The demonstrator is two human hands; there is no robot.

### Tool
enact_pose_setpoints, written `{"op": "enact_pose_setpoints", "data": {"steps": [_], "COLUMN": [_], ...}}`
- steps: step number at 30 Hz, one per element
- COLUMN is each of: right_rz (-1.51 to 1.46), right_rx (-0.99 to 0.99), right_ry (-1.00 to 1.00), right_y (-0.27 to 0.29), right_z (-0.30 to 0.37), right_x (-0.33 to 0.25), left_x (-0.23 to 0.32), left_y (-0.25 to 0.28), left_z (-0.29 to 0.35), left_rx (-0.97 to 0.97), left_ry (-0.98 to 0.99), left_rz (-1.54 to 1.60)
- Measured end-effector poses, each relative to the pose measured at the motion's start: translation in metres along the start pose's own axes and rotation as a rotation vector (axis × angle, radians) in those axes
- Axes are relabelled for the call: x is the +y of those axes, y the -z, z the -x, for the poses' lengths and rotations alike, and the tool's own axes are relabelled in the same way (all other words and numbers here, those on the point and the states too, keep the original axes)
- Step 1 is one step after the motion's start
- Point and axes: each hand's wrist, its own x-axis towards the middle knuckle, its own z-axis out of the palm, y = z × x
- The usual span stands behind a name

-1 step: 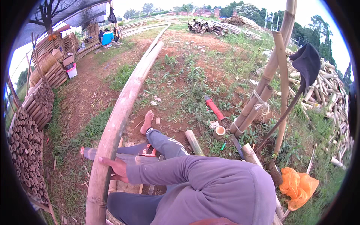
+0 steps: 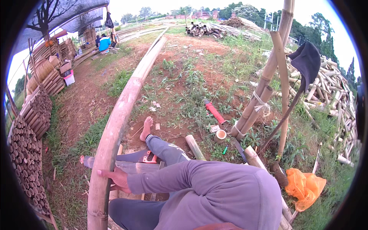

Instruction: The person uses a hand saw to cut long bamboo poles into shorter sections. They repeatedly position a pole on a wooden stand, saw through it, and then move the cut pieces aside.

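Observation:
A long bamboo pole (image 2: 122,103), split at its far end, slants from the near left edge toward the distance. My right hand (image 2: 119,179) is closed around its near part from the right side. The thumb lies across the pole's top; the other fingers are mostly hidden by it. My left hand does not show. Under the pole, close to my right hand, another thick bamboo length (image 2: 134,166) lies crosswise. On it rests an orange-red tool handle (image 2: 149,156), beside my outstretched leg. My sleeved arm and shoulder hide much of the near ground.
Bamboo posts (image 2: 255,111) tied with cord stand at right, near a black cloth (image 2: 306,61) and an orange net bag (image 2: 304,188). A red tool (image 2: 214,112), bamboo cup (image 2: 220,135) and blade (image 2: 241,151) lie ahead. Cut bamboo (image 2: 25,157) is stacked left. People sit far off.
My right hand and the bamboo pole sit slightly lower in the picture, with the grip kept. The surroundings have shifted a little to the left.

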Motion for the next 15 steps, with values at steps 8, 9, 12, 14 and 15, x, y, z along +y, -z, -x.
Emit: {"op": "enact_pose_setpoints", "data": {"steps": [8,9,12,14,15], "right_rz": [0.343,0.366,0.495,0.560,0.590], "right_rx": [-0.269,-0.309,-0.319,-0.339,-0.347], "right_ry": [0.361,0.398,0.499,0.530,0.546], "right_y": [-0.051,-0.056,-0.066,-0.075,-0.079], "right_z": [0.052,0.054,0.064,0.072,0.076], "right_x": [0.006,-0.003,-0.015,-0.019,-0.022], "left_x": [-0.057,-0.060,-0.074,-0.078,-0.080], "left_y": [-0.046,-0.047,-0.051,-0.044,-0.043], "left_z": [-0.020,-0.022,-0.025,-0.030,-0.032], "left_rx": [-0.072,-0.064,-0.058,-0.041,-0.033], "left_ry": [0.159,0.169,0.218,0.233,0.243], "left_rz": [-0.010,-0.006,0.009,-0.002,-0.002]}}
